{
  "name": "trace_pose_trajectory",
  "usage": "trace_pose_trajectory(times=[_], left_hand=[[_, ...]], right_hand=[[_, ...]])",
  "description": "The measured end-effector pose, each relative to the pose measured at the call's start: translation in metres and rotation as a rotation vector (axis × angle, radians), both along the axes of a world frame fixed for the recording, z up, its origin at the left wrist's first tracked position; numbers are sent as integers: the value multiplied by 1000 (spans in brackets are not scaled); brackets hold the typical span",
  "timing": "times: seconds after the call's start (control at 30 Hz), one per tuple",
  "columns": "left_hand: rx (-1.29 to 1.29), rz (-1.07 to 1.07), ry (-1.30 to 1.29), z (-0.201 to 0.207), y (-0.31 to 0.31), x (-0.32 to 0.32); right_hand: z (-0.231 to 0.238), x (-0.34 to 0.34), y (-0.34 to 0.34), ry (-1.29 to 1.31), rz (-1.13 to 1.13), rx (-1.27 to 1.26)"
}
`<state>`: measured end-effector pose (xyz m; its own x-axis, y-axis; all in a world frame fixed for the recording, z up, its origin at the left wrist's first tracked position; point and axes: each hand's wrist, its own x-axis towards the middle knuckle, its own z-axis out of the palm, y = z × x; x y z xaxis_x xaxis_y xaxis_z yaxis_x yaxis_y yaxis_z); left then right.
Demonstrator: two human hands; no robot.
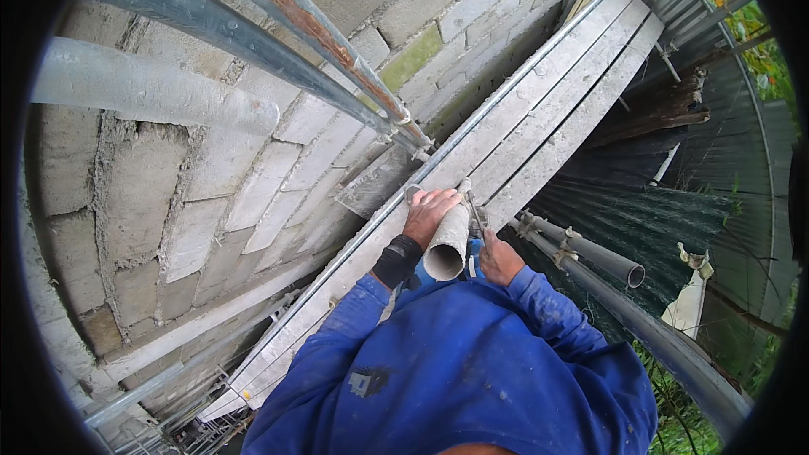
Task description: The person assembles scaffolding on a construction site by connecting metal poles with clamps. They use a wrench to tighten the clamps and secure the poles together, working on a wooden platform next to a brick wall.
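Close in front of my body is a dirty, mortar-crusted pipe (451, 244), its round open end facing me. My left hand (431, 215), with a black band at the wrist, lies closed over the pipe's left side. On the other side, my right hand (500, 258) is closed around a narrow grey metal tool (477, 214). The tool lies along the pipe's right side; its exact kind cannot be made out. A small rounded grey piece (412, 193) shows beside my left fingers. Part of each palm is hidden.
Beneath the pipe runs a narrow walkway of planks (539, 118) with gaps between them. A rough block wall (211, 177) rises on the left, crossed by scaffold tubes (244, 34). More tubes (590, 248) stand at the right, above dark corrugated sheeting (628, 211).
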<state>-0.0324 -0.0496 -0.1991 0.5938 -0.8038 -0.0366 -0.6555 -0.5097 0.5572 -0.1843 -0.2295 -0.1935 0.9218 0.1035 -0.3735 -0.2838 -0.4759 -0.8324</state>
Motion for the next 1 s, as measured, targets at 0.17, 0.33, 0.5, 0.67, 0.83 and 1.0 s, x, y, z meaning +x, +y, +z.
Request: trace_pose_trajectory(times=[0.17, 0.33, 0.5, 0.67, 0.83, 1.0], left_hand=[[-40, 21, 45, 2, 1, -5], [-23, 14, 43, 0, 12, -13], [-11, 47, 62, 2, 15, -30], [-4, 45, 67, 7, 10, -25], [-39, 93, -6, 2, 17, -17], [-54, 121, -8, -12, 37, -13]], right_hand=[[-14, -13, 16, 105, -67, -179], [-135, 10, 4, -12, -155, -372], [-154, 86, -3, 54, -185, -310], [-174, 101, 9, -213, -781, -158], [-164, 85, 4, 106, -1118, 253], [-54, 79, -7, 443, -658, 522]])
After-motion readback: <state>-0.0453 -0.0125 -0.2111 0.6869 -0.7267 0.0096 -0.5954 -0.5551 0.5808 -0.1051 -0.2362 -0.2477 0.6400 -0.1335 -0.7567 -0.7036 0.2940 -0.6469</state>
